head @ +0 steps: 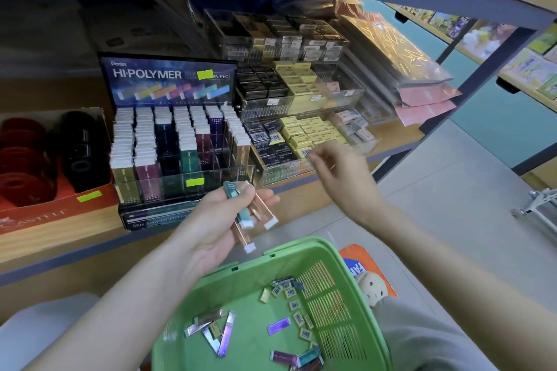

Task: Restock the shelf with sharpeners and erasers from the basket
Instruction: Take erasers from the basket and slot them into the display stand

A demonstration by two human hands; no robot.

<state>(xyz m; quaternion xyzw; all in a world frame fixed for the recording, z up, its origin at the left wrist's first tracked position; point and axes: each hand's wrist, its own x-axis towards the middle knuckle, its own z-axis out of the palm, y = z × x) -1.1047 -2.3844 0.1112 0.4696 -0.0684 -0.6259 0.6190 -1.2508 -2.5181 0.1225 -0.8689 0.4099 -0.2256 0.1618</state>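
Left hand (217, 220) clamped on slim metallic-sleeved stick erasers (259, 208), 1 teal and 2 copper, white tips pointing down past the palm. Right hand (337, 178) blurred, can't tell its grip. Green plastic slotted basket (271, 253) just below the grip, loose erasers (223, 337) inside.
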